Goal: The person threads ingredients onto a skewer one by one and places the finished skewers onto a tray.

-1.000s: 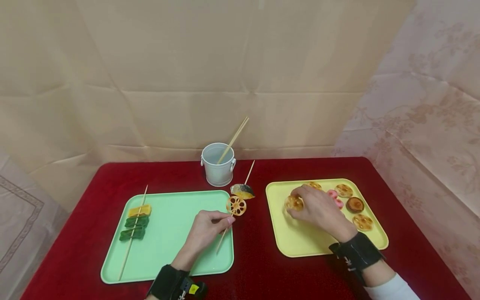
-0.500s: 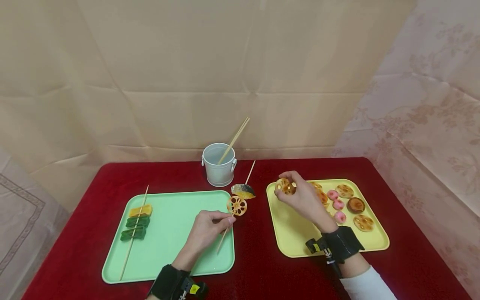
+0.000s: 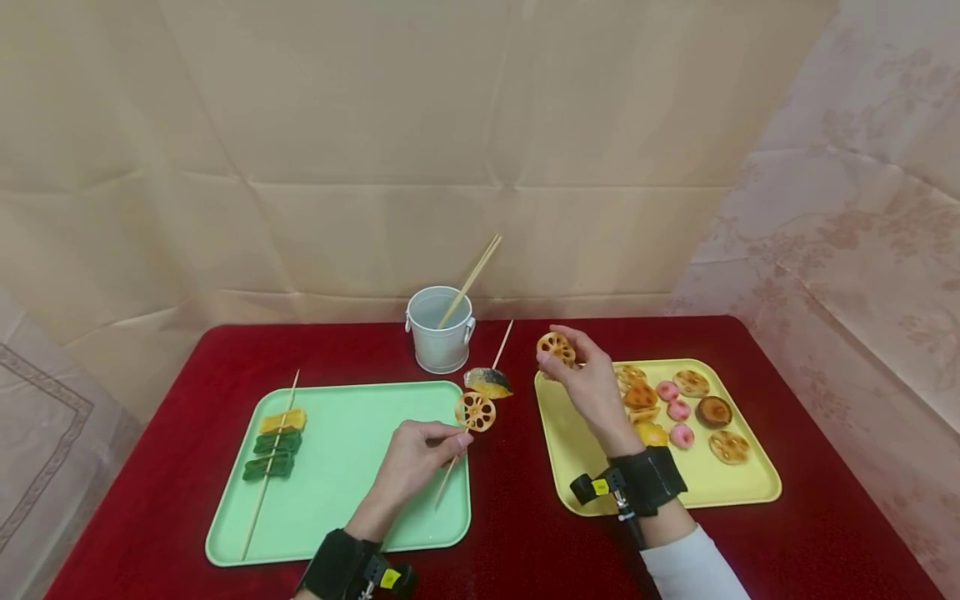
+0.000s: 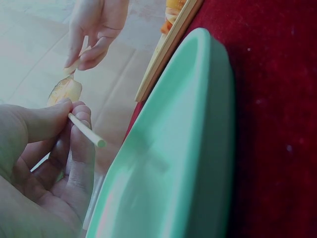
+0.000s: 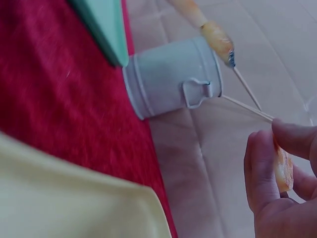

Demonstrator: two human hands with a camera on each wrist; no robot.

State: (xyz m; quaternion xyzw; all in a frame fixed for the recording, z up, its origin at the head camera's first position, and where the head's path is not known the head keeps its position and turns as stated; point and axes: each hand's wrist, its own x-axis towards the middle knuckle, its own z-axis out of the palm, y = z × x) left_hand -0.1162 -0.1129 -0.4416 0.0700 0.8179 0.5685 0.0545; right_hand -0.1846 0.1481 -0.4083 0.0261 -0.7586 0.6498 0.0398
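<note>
My left hand (image 3: 416,457) pinches a thin wooden skewer (image 3: 447,479) over the right edge of the green tray (image 3: 337,492). Threaded on it are a lotus root slice (image 3: 476,412), just above the fingertips, and a yellow wedge with dark skin (image 3: 488,382). The skewer's bare tip points up and away. In the left wrist view its blunt end (image 4: 88,130) sticks out below the thumb. My right hand (image 3: 592,387) holds a second lotus root slice (image 3: 556,350) by its edge between thumb and fingers, raised above the far left corner of the yellow tray (image 3: 573,442).
Another skewer with a yellow piece and green folded pieces (image 3: 273,446) lies on the green tray's left side. A small white bucket (image 3: 440,348) holding thin sticks stands behind. More browned slices, pink balls (image 3: 678,410) and a round brown piece (image 3: 713,412) lie on the yellow tray.
My right hand has lifted a lotus root slice off the yellow tray and carried it up and leftward, turning its face to view. The left hand and skewer have stayed put.
</note>
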